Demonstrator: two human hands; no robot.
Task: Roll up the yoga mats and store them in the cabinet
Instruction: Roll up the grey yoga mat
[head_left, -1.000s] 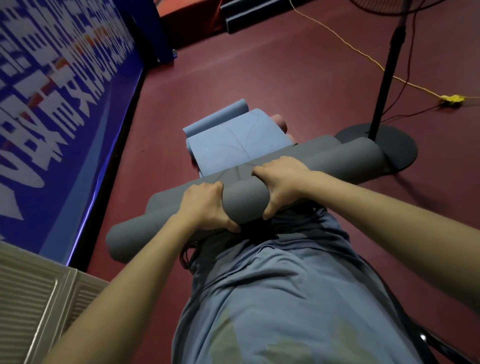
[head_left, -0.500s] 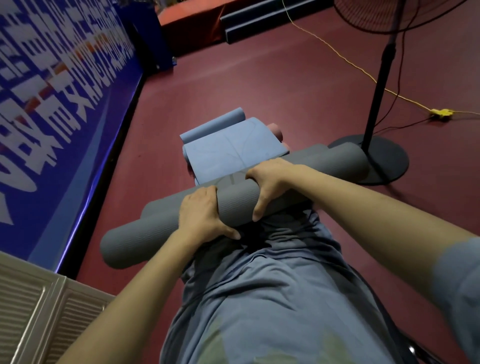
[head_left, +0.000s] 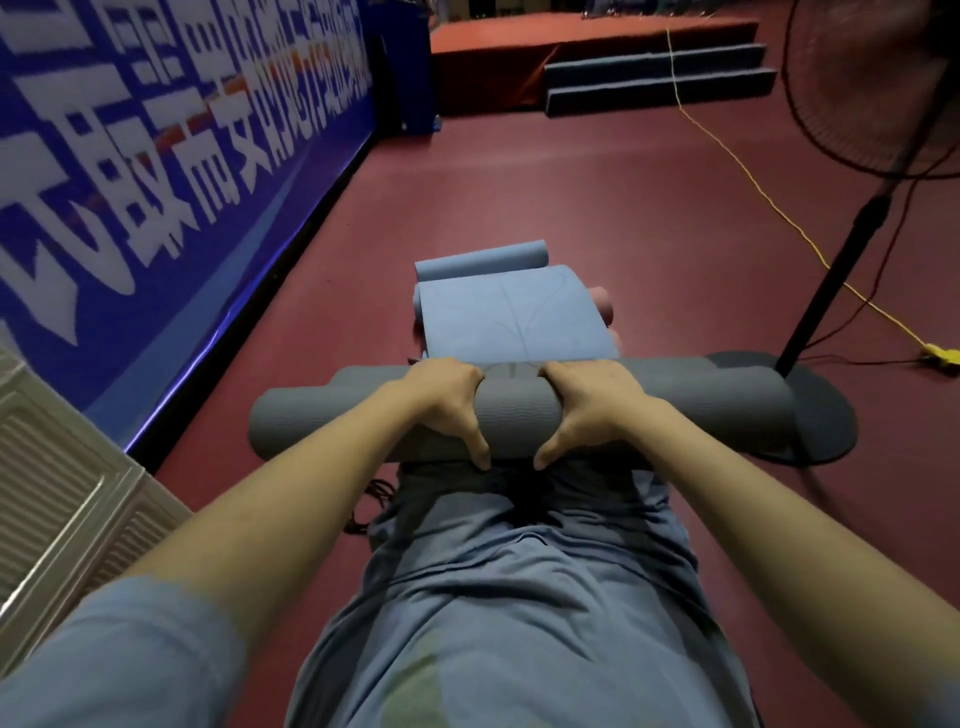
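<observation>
Across my thighs lies the rolled grey yoga mat (head_left: 519, 415), its long axis running straight left to right, one end pointing toward the blue banner wall (head_left: 156, 156) and the other toward the round base of the fan stand (head_left: 815, 415). Left of the grey yoga mat, at the picture's edge, stands a pale louvred cabinet door (head_left: 62, 499). My left hand (head_left: 441, 405) is clamped over the roll just left of its middle, fingers curled over the far side and thumb hooked down the near side. My right hand (head_left: 592, 405) grips it the same way just right of the middle, the two hands near each other but not touching. Beyond the grey yoga mat a light blue mat (head_left: 514, 317) lies on the red floor (head_left: 623, 208), partly unrolled. A pink roll (head_left: 602, 304) peeks out just right of the blue one.
</observation>
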